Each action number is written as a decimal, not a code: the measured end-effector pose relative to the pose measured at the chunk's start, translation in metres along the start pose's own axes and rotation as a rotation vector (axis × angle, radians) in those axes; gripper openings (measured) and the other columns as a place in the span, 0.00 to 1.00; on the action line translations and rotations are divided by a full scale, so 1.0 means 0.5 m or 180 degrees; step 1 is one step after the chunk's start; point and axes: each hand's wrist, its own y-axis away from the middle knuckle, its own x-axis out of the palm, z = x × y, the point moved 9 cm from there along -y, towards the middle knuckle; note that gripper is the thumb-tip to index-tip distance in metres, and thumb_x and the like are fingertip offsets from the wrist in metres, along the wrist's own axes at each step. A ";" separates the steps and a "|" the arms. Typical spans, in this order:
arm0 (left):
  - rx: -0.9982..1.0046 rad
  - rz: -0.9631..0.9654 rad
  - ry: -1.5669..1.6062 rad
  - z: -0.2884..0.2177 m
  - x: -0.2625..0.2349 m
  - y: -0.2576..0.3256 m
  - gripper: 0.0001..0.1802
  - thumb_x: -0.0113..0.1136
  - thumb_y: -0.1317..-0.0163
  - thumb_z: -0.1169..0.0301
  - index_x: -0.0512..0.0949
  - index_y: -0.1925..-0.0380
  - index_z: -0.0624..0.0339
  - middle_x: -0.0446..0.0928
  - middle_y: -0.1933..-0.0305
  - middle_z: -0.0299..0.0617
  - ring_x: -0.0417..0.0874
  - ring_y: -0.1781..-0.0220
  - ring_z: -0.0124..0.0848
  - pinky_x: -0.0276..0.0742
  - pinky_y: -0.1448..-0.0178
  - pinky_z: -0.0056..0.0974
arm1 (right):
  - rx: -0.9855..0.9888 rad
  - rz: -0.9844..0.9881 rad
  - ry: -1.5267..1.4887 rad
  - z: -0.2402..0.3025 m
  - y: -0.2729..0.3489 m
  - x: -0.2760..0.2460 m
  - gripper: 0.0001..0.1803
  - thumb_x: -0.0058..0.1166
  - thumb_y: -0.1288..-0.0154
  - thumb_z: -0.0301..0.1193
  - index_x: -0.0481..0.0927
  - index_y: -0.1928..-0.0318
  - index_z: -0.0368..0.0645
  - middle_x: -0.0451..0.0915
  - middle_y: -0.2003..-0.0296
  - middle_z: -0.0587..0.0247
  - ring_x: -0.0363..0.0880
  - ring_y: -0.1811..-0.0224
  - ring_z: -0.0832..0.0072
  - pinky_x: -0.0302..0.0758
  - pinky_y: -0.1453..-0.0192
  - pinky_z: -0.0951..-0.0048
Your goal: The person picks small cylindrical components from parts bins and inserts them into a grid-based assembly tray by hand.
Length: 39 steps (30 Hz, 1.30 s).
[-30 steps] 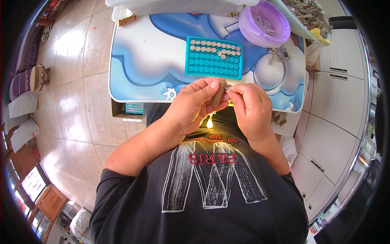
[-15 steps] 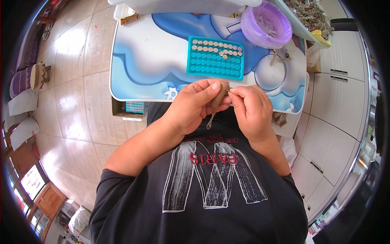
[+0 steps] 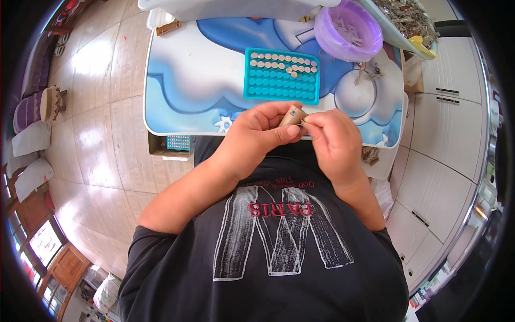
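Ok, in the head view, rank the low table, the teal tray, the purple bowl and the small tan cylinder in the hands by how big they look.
1. Low table, largest.
2. Teal tray.
3. Purple bowl, close to the tray, seemingly a little smaller.
4. Tan cylinder, smallest, though nearest the camera.

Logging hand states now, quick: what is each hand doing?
Left hand: closed on small tan cylinder.
Right hand: fingertips pinched at the cylinder's end.

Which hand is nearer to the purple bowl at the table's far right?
The right hand. It sits below the purple bowl, slightly to its left. The left hand is farther left, below the teal tray, its grip on a small tan cylinder.
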 end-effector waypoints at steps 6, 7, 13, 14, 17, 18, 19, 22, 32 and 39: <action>0.0259 -0.0093 -0.0767 -0.018 -0.005 0.003 0.23 0.55 0.37 0.74 0.67 0.42 0.67 0.76 0.53 0.43 0.80 0.54 0.29 0.76 0.45 0.33 | 0.1268 -0.0275 0.0044 -0.134 0.050 -0.040 0.05 0.57 0.42 0.26 0.79 0.66 0.37 0.77 0.71 0.58 0.76 0.70 0.63 0.71 0.66 0.71; 0.0329 -0.0125 -0.0940 -0.021 -0.005 0.005 0.21 0.55 0.36 0.74 0.67 0.43 0.67 0.76 0.53 0.43 0.80 0.54 0.28 0.77 0.46 0.32 | 0.1273 -0.0283 0.0051 -0.147 0.054 -0.041 0.05 0.57 0.42 0.26 0.79 0.66 0.37 0.77 0.71 0.58 0.76 0.70 0.63 0.71 0.66 0.71; 0.0726 -0.0154 -0.1267 -0.025 -0.008 0.002 0.14 0.56 0.37 0.76 0.71 0.53 0.67 0.77 0.53 0.43 0.79 0.55 0.27 0.77 0.48 0.31 | 0.1027 -0.0355 0.0125 -0.115 0.046 -0.047 0.10 0.57 0.41 0.27 0.80 0.59 0.38 0.77 0.65 0.57 0.76 0.65 0.65 0.72 0.61 0.72; 0.0725 -0.0153 -0.1274 -0.022 -0.009 0.002 0.14 0.56 0.37 0.76 0.71 0.53 0.67 0.77 0.53 0.43 0.79 0.55 0.27 0.77 0.48 0.31 | 0.0999 -0.0219 -0.0239 -0.095 0.038 -0.037 0.12 0.57 0.41 0.27 0.79 0.56 0.38 0.77 0.65 0.57 0.76 0.64 0.65 0.72 0.61 0.72; 0.0728 -0.0158 -0.1341 -0.014 -0.010 0.003 0.13 0.56 0.37 0.76 0.71 0.54 0.67 0.77 0.54 0.42 0.79 0.56 0.26 0.76 0.49 0.30 | 0.0905 0.0091 -0.0970 -0.051 0.022 -0.001 0.16 0.57 0.40 0.29 0.76 0.53 0.37 0.77 0.67 0.56 0.77 0.67 0.66 0.73 0.62 0.71; 0.0831 -0.0101 -0.1452 -0.015 -0.004 0.004 0.12 0.56 0.37 0.76 0.71 0.54 0.67 0.77 0.55 0.41 0.79 0.56 0.25 0.76 0.49 0.30 | 0.0971 0.0096 -0.1026 -0.048 0.021 0.007 0.14 0.56 0.39 0.29 0.76 0.54 0.36 0.77 0.67 0.56 0.77 0.67 0.67 0.73 0.62 0.71; 0.0943 -0.0062 -0.1568 -0.019 0.001 0.007 0.12 0.56 0.37 0.77 0.71 0.55 0.67 0.77 0.56 0.40 0.78 0.57 0.25 0.76 0.50 0.30 | 0.1021 0.0108 -0.1097 -0.047 0.020 0.014 0.13 0.55 0.38 0.30 0.76 0.56 0.35 0.77 0.67 0.56 0.77 0.68 0.67 0.73 0.62 0.71; 0.0742 -0.0114 -0.1516 -0.014 0.003 0.010 0.11 0.56 0.38 0.77 0.72 0.55 0.67 0.77 0.58 0.39 0.78 0.58 0.24 0.76 0.51 0.29 | 0.1201 -0.0013 -0.1434 -0.057 0.029 0.025 0.10 0.53 0.36 0.29 0.75 0.59 0.35 0.77 0.67 0.56 0.77 0.67 0.69 0.73 0.62 0.73; 0.0773 -0.0031 -0.1978 -0.042 0.023 0.006 0.13 0.58 0.39 0.78 0.72 0.55 0.68 0.78 0.60 0.40 0.79 0.60 0.23 0.76 0.54 0.27 | 0.2238 -0.0256 -0.2899 -0.118 0.075 0.054 0.11 0.50 0.32 0.31 0.75 0.56 0.37 0.77 0.66 0.70 0.72 0.67 0.84 0.69 0.60 0.83; 0.1527 -0.0015 -0.2971 -0.081 0.061 0.012 0.12 0.62 0.44 0.77 0.76 0.59 0.65 0.79 0.67 0.44 0.80 0.66 0.30 0.75 0.61 0.32 | 0.2330 -0.0389 -0.3489 -0.135 0.108 0.025 0.11 0.50 0.33 0.29 0.75 0.54 0.37 0.75 0.67 0.70 0.71 0.69 0.85 0.69 0.62 0.83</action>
